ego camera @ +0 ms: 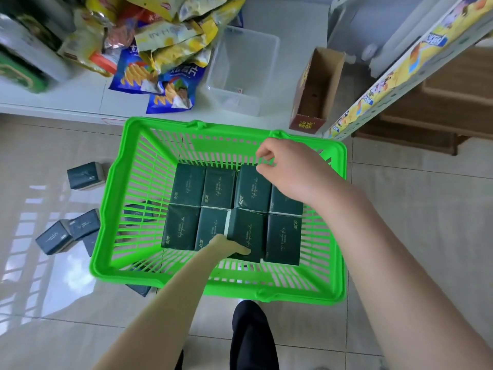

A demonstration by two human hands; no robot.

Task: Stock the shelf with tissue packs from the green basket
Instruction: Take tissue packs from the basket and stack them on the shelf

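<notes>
Looking down on a green basket on a tiled floor, just near of a low white shelf. In the basket, eight dark green tissue packs in two rows of four. Left grip closed around the third pack of the near row, thumb on top, pack tipped up slightly. Right grip over the far row's right end, fingers curled; holding anything or not, impossible to tell. Loose packs on the floor at left.
</notes>
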